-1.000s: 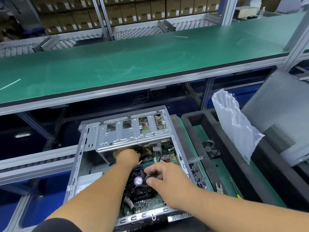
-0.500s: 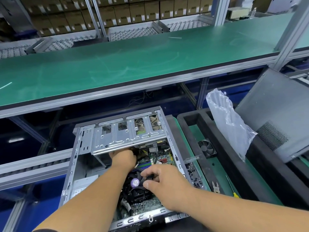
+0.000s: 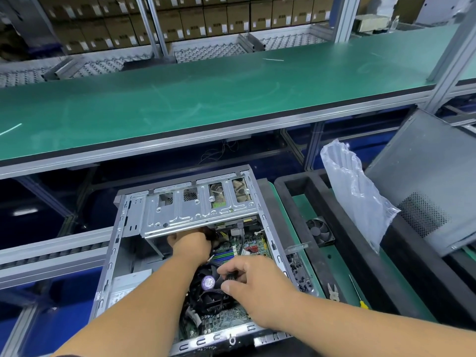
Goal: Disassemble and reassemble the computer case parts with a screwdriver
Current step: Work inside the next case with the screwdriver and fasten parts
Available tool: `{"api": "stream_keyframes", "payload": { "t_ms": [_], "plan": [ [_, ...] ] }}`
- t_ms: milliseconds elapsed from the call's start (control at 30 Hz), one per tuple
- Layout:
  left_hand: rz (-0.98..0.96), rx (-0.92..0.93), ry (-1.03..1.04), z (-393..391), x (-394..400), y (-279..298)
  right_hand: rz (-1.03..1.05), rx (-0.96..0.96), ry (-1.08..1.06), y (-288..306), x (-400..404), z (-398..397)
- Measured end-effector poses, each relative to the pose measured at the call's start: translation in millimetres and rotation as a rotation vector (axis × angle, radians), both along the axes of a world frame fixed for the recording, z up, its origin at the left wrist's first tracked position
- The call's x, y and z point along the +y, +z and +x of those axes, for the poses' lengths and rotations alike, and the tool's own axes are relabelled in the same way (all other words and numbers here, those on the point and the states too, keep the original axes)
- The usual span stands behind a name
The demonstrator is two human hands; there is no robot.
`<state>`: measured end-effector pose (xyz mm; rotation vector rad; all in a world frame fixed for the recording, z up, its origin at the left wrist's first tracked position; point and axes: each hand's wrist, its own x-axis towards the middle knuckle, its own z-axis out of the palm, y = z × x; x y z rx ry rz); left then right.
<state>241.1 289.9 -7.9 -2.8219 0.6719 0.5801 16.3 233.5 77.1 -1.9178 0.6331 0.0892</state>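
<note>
Computer case (image 3: 134, 243) lies open on desk, side panel (image 3: 427, 181) already off. Left hand (image 3: 192, 244) reaches under drive cage (image 3: 198, 210), grip hidden. Right hand (image 3: 253, 289) pinches black plug (image 3: 231, 275). Screwdriver (image 3: 356, 292) untouched. Reassembly not yet started.

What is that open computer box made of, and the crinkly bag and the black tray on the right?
The computer case looks like bare sheet steel: silvery grey, dull sheen, stamped ribs and punched holes. The bag appears to be thin clear plastic film, translucent, wrinkled, with bright glints. The black tray seems to be foam or matte plastic: thick walls and no shine, though the picture cannot settle which.
</note>
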Motion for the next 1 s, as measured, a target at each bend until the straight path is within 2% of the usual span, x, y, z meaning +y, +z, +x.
{"api": "stream_keyframes", "payload": {
  "t_ms": [300, 433, 600, 767, 1000],
  "plan": [
    [0.005, -0.111, -0.106, -3, -2, 5, -0.008, 0.002, -0.007, -2, 0, 3],
    [-0.015, -0.081, -0.130, -5, -3, 9, -0.021, -0.006, -0.025, -4, 0, 4],
    [-0.155, -0.024, -0.108, -4, 4, 5, -0.014, -0.023, -0.054, -3, -1, 6],
    [-0.121, 0.036, -0.086, -3, 2, 3, 0.034, -0.006, -0.090, -4, 0, 9],
    [-0.033, 0.114, -0.117, -8, -3, 25, 0.298, -0.073, -0.188, 4, 0, 17]
  ]
}}
